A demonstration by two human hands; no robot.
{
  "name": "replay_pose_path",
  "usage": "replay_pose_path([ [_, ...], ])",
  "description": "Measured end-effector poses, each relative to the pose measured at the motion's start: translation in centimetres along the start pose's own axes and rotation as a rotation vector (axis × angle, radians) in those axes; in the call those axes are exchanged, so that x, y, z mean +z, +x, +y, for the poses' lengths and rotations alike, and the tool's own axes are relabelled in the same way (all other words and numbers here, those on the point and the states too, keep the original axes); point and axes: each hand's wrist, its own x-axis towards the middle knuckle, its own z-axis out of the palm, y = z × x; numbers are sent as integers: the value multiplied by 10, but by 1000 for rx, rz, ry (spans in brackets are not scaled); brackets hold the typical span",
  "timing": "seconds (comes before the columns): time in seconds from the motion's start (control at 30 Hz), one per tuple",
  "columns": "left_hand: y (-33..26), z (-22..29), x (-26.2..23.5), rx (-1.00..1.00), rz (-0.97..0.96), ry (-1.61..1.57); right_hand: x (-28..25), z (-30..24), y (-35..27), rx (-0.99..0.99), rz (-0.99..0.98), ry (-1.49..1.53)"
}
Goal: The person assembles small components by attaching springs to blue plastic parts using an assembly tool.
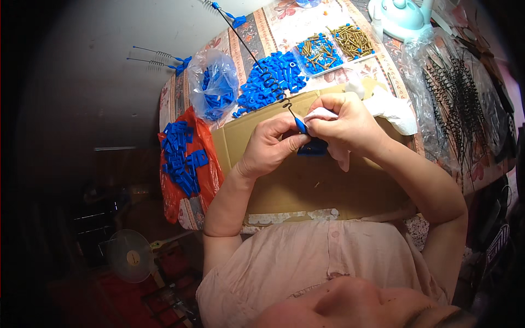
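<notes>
Over the middle of the cardboard (pixel 339 191), my two hands meet around one assembly. It has a blue plastic sleeve (pixel 300 125), a long black coiled wire (pixel 267 76) rising from it to the upper left, and a blue clip-like piece (pixel 312 148) underneath. My left hand (pixel 274 143) is closed on the assembly, thumb and fingers pinching it low on the sleeve. My right hand (pixel 353 123) is closed on a white cloth (pixel 321 114), its fingertips pressed against the sleeve's right side. The fingers hide exactly where sleeve and clip join.
Loose blue sleeves (pixel 279 76) lie beyond my hands, beside a clear bag (pixel 215 87). A tray of brass-coloured screws (pixel 353 42) stands behind. Blue clips (pixel 183 156) lie on an orange-red bag (pixel 210 158) at left. Black coiled wires (pixel 456 98) lie at right; finished-looking assemblies (pixel 178 65) overhang the left edge.
</notes>
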Motion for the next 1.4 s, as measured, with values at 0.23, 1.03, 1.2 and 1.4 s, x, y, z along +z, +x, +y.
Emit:
replay_pose_path([
  [0.23, -2, 2, -4, -72, -34, -209, -3, 6, 4, -64, 28, 16],
  [1.03, 1, -41, -21, 168, 361, 512, -4, 22, 1, -694, -374, -1085],
  [1.2, -1, -52, -26, 295, 411, 636, -4, 6, 0, -627, -413, -831],
  [1.4, -4, -35, -19, 145, 453, 668, -2, 15, 8, -439, -196, -823],
])
